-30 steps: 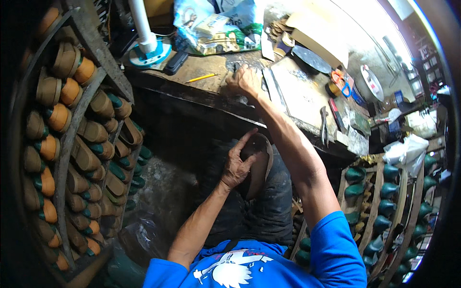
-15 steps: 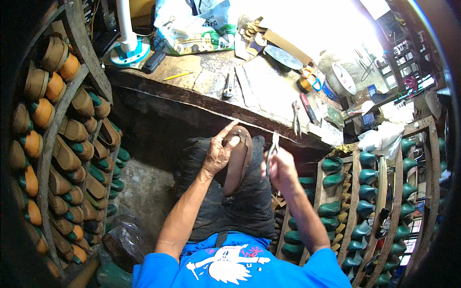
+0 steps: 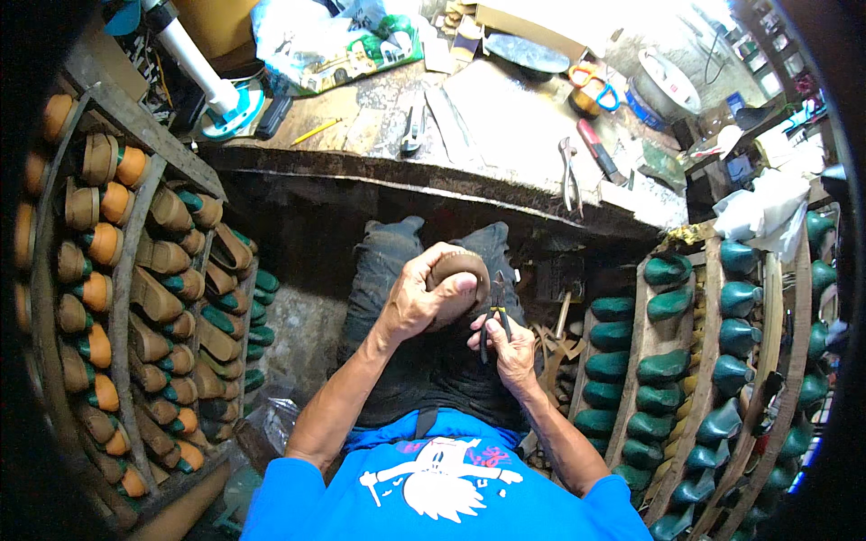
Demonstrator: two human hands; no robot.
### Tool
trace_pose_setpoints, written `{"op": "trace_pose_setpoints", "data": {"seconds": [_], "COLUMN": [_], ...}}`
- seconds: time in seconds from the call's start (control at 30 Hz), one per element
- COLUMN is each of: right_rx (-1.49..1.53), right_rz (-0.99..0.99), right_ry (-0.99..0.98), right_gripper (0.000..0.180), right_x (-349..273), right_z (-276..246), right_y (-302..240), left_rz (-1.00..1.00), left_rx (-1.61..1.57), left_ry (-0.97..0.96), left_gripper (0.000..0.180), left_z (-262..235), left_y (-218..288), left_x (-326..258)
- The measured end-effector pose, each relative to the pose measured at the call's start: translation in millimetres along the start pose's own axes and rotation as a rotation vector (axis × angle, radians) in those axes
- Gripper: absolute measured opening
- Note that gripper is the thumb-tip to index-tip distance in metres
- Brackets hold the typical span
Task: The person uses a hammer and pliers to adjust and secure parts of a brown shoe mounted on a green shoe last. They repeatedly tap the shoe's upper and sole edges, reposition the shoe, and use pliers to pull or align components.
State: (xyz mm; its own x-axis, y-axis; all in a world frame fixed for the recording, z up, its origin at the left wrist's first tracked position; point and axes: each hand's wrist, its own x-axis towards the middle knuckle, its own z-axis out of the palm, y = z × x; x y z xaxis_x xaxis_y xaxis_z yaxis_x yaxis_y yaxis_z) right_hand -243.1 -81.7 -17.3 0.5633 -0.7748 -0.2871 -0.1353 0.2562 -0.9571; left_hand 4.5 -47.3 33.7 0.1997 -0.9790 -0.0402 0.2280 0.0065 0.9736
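My left hand (image 3: 415, 302) grips a brown shoe (image 3: 471, 264) above my lap, with the thumb lying across it. The shoe's rounded end faces up, and part of it is hidden behind the fingers. Close to its right side, my right hand (image 3: 512, 353) is closed round the dark handles of a pair of pliers (image 3: 497, 302). The jaws point upward beside the shoe, seemingly apart from it. Dark trousers (image 3: 383, 270) cover my legs below both hands.
Ahead is a workbench (image 3: 361, 104) with a second pair of pliers (image 3: 568, 171), a cutter knife (image 3: 413, 131), a yellow pencil (image 3: 316, 132) and orange-and-blue scissors (image 3: 595, 87). Wooden racks hold brown and orange shoes (image 3: 162, 257) at left and green shoe lasts (image 3: 661, 367) at right.
The shoe has been tilted so its rounded end shows toward me. My right hand has come left and lower, bringing the pliers next to the shoe. The view has shifted.
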Motion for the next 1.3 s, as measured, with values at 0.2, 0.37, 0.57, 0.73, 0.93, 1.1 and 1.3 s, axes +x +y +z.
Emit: {"op": "trace_pose_setpoints", "data": {"seconds": [0.2, 0.37, 0.57, 0.73, 0.93, 1.1, 1.3], "right_rx": [-0.056, -0.222, -0.203, 0.044, 0.178, 0.256, 0.386], "right_rz": [-0.015, -0.104, -0.137, 0.098, 0.163, 0.254, 0.312], "right_ry": [-0.001, -0.041, -0.073, -0.022, -0.146, -0.351, -0.407], "right_gripper": [0.019, 0.018, 0.016, 0.025, 0.025, 0.032, 0.039], "right_x": [-8.6, -4.5, -3.2, -16.8, -3.3, 19.9, 33.7], "right_z": [4.9, 0.3, -1.2, -7.3, -21.8, -23.1, -7.4], "right_y": [-6.2, -7.2, -11.5, -49.4, -95.1, -110.0, -116.6], "left_rz": [0.159, 0.276, 0.325, 0.069, 0.104, 0.105, 0.073], "left_rx": [0.061, 0.205, 0.343, -0.058, 0.287, 0.225, 0.107], "left_ry": [-0.064, -0.067, -0.059, 0.25, 0.077, -0.132, -0.143], "left_gripper": [0.045, 0.057, 0.058, 0.052, 0.059, 0.075, 0.071], "left_z": [8.1, -0.8, -1.2, 19.1, 2.0, -20.4, -21.2], "left_y": [-5.8, -15.0, -12.1, 15.0, 7.0, 2.8, 10.7], "left_x": [-30.9, -47.6, -53.1, -26.0, 48.6, 40.7, 33.1]}}
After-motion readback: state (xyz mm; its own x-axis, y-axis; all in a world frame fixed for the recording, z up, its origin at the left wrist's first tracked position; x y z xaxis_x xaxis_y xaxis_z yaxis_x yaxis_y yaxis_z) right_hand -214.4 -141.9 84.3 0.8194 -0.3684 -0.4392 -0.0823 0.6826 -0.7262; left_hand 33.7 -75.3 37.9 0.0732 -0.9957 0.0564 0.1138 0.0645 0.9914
